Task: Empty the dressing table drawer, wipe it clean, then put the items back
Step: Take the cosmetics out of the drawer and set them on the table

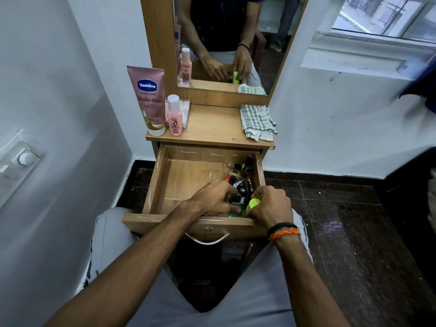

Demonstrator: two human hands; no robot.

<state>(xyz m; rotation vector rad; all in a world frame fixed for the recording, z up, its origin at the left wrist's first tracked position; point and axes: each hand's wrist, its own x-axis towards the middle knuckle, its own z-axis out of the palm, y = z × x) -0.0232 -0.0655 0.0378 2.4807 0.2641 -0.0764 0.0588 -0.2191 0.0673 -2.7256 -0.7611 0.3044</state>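
Note:
The wooden drawer [162, 180] of the dressing table stands pulled open. Several small cosmetic bottles and tubes [244, 172] are heaped in its right half; its left half is bare wood. My right hand [271, 206] grips a container with a lime-green cap [253, 204] at the drawer's front right corner. Reaching into the pile beside it, my left hand [212, 198] has its fingers curled among small dark bottles; what it holds is hidden. A checked cloth [257, 121] lies on the tabletop at the right.
A pink Vaseline tube [148, 100] and a pink bottle [174, 115] stand on the tabletop's left, before a small tray [185, 114]. The mirror [226, 41] rises behind. A white wall is close at the left, a window at the upper right, dark floor at the right.

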